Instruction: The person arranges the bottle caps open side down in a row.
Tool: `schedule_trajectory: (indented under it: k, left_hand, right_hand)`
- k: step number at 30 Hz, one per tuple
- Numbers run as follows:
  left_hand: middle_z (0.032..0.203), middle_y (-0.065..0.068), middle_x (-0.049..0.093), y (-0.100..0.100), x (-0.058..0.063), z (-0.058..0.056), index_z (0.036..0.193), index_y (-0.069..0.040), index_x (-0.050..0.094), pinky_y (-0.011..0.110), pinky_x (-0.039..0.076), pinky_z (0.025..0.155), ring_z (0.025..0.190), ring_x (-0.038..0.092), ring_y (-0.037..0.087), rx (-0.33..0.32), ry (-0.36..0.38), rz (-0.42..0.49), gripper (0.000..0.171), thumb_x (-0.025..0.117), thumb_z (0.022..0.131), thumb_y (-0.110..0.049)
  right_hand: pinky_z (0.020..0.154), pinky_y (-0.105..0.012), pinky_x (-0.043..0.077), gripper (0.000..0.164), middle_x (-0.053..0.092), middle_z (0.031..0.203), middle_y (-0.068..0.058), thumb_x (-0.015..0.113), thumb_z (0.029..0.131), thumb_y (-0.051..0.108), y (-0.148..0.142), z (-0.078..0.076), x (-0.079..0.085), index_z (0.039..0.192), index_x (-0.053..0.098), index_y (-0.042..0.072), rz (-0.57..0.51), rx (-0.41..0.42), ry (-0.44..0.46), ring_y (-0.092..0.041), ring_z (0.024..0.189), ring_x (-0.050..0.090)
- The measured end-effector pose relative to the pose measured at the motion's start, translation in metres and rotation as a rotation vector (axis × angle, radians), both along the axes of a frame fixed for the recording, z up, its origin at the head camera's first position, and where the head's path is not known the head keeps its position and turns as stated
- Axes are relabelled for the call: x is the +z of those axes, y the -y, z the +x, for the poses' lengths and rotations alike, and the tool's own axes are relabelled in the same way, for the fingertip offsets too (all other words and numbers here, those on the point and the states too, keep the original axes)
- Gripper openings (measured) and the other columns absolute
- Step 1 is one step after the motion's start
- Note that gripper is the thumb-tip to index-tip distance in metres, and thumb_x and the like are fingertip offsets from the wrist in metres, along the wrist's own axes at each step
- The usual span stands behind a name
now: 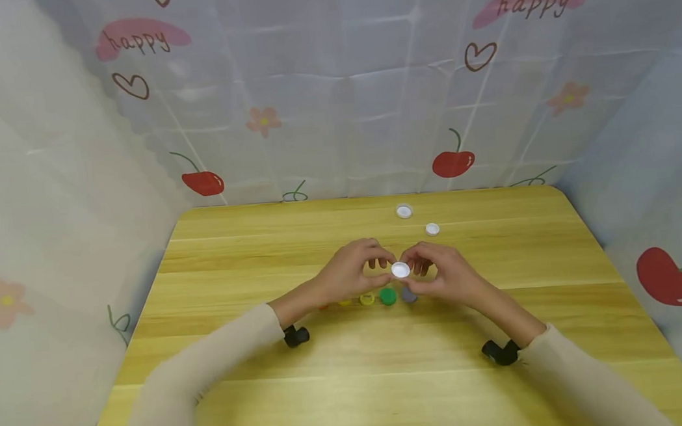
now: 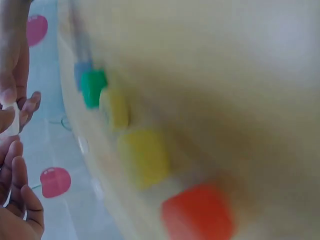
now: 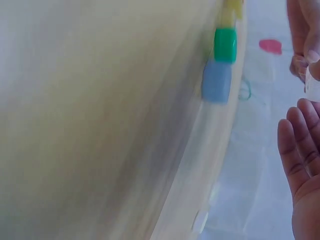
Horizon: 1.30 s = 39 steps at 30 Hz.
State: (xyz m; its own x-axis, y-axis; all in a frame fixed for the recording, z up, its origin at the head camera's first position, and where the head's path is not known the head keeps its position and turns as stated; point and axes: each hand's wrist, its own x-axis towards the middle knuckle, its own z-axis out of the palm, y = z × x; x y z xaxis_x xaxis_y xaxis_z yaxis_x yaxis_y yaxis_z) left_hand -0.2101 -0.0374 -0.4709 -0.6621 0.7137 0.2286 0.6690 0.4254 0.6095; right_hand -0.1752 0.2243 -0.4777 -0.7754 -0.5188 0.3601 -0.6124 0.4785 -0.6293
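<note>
Above the table, both hands pinch a white ribbed bottle cap [image 1: 400, 270] between thumb and index finger. My left hand [image 1: 350, 269] grips its left edge, my right hand [image 1: 452, 276] its right edge; the other fingers are loosely bent. Under the hands stands a row of small coloured pieces: a red one [image 2: 199, 214], a yellow one [image 2: 145, 157], a paler yellow one [image 1: 367, 299], a green one [image 1: 388, 296] and a blue-grey one [image 3: 216, 82]. In the head view my left hand and wrist partly cover the red end of the row.
Two more white caps, one farther back [image 1: 404, 211] and one nearer [image 1: 432, 229], lie on the wooden table [image 1: 387, 392] beyond the hands. Black wrist mounts, left [image 1: 296, 336] and right [image 1: 501, 352], hang by the forearms. A printed curtain [image 1: 340, 109] surrounds the back and sides.
</note>
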Motion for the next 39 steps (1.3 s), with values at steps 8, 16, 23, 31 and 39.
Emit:
schedule_trajectory:
  k: [8, 16, 23, 31, 39]
  left_hand:
    - [0.104, -0.006, 0.071, 0.013, -0.01, 0.024, 0.121, -0.023, 0.079, 0.027, 0.05, 0.079, 0.091, 0.059, 0.011, 0.042, 0.296, 0.188, 0.021, 0.077, 0.102, -0.032]
    - [0.11, 0.009, 0.078, 0.014, -0.009, 0.024, 0.115, -0.011, 0.081, 0.026, 0.054, 0.079, 0.088, 0.064, 0.014, 0.072, 0.558, 0.27, 0.021, 0.07, 0.105, -0.026]
    - [0.101, 0.005, 0.079, 0.014, -0.01, 0.021, 0.108, -0.013, 0.083, 0.025, 0.051, 0.075, 0.084, 0.063, 0.012, 0.073, 0.504, 0.275, 0.014, 0.075, 0.101, -0.022]
    - [0.099, -0.007, 0.072, 0.025, -0.005, 0.015, 0.107, -0.018, 0.08, 0.022, 0.053, 0.076, 0.088, 0.063, 0.011, -0.034, -0.238, -0.033, 0.01, 0.077, 0.099, -0.023]
    - [0.102, -0.007, 0.076, 0.026, 0.001, 0.018, 0.11, -0.016, 0.079, 0.022, 0.055, 0.083, 0.091, 0.065, 0.012, -0.144, -0.761, -0.069, 0.014, 0.076, 0.1, -0.025]
  right_hand:
    - [0.074, -0.027, 0.058, 0.036, 0.073, 0.103, 0.01, 0.093, 0.083, 0.015, 0.008, 0.012, 0.002, 0.113, 0.074, 0.018, 0.003, 0.04, -0.084, -0.011, 0.084, 0.066]
    - [0.075, -0.037, 0.062, 0.038, 0.073, 0.104, 0.005, 0.09, 0.082, 0.012, 0.01, 0.011, 0.008, 0.115, 0.073, 0.014, 0.012, 0.079, -0.222, -0.019, 0.087, 0.068]
    - [0.075, -0.032, 0.06, 0.038, 0.073, 0.106, 0.003, 0.092, 0.082, 0.01, 0.012, 0.012, 0.004, 0.115, 0.072, 0.012, -0.006, 0.086, -0.211, -0.019, 0.087, 0.067]
    - [0.081, -0.027, 0.058, 0.014, 0.074, 0.107, -0.005, 0.072, 0.105, 0.022, 0.01, 0.005, -0.009, 0.118, 0.073, 0.019, -0.102, 0.049, 0.268, -0.022, 0.088, 0.069]
    - [0.088, -0.031, 0.058, 0.018, 0.069, 0.114, -0.031, 0.06, 0.11, 0.013, 0.007, -0.002, -0.013, 0.121, 0.073, 0.008, -0.268, 0.19, 0.564, -0.04, 0.097, 0.067]
